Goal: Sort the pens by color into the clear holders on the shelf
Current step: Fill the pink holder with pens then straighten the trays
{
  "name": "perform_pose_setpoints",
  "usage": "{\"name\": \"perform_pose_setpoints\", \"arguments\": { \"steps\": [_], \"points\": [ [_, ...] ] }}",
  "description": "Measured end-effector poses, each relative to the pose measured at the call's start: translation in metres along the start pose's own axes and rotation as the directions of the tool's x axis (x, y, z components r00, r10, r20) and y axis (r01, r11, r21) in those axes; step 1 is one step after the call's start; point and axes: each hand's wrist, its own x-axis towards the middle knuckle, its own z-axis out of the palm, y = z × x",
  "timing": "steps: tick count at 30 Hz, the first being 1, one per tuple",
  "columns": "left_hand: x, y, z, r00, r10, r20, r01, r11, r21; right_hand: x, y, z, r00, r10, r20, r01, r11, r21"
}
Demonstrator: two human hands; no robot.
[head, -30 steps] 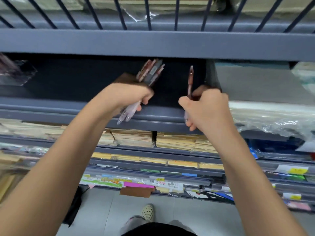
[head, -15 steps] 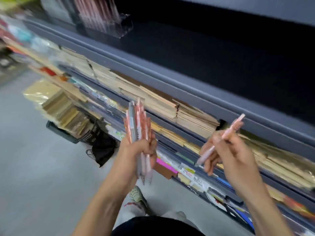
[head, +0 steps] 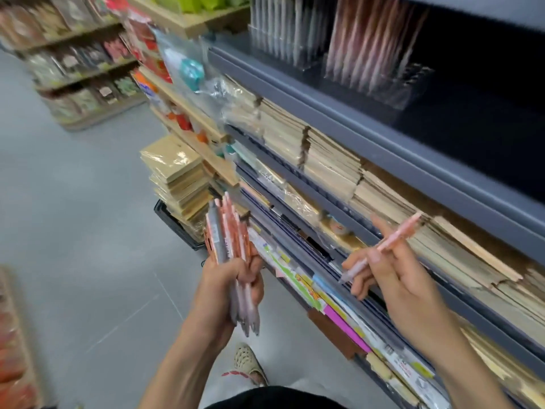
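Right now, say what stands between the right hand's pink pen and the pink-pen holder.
Nothing visible does. The pink pen in the right hand only has to rise past the grey shelf edge to reach the pink-pen holder.

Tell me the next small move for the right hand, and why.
Probably lift the right hand up to the clear holder of pink pens on the shelf: it pinches one pink pen, and the left hand grips the pen bundle.

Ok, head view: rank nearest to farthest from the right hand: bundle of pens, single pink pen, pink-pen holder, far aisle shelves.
1. single pink pen, in the right hand
2. bundle of pens, in the left hand
3. pink-pen holder, upper shelf
4. far aisle shelves, top left
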Motion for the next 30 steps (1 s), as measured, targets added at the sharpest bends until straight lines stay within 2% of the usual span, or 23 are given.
{"name": "perform_pose_setpoints", "arguments": {
  "steps": [6,12,16,21,23,26,30],
  "points": [
    [0.062,0.056,-0.063,0.999,-0.017,0.050,0.016,1.000,0.025,0.080,-0.027,0.070,0.997,-0.037,-0.073,0.033,0.998,-0.048],
    [0.124,0.089,-0.083,0.984,-0.042,0.176,0.028,0.996,0.081,0.130,-0.048,0.092,0.968,-0.028,-0.248,0.016,0.999,-0.049],
    [0.168,0.102,-0.075,0.971,-0.055,0.231,0.036,0.996,0.085,0.157,-0.054,0.088,0.914,-0.041,-0.403,0.029,0.999,-0.036],
    [0.220,0.117,-0.058,0.937,-0.084,0.339,0.043,0.991,0.127,0.188,-0.054,0.075,0.804,-0.120,-0.582,0.108,0.993,-0.056],
    [0.240,0.122,-0.049,0.912,-0.109,0.396,0.049,0.986,0.158,0.198,-0.058,0.069,0.739,-0.182,-0.649,0.169,0.982,-0.082],
    [0.266,0.128,-0.036,0.875,-0.156,0.459,0.079,0.980,0.181,0.211,-0.063,0.061,0.598,-0.239,-0.765,0.235,0.965,-0.118],
    [0.287,0.131,-0.017,0.838,-0.196,0.510,0.107,0.974,0.198,0.223,-0.070,0.043,0.398,-0.267,-0.878,0.232,0.955,-0.185]
  ]
}}
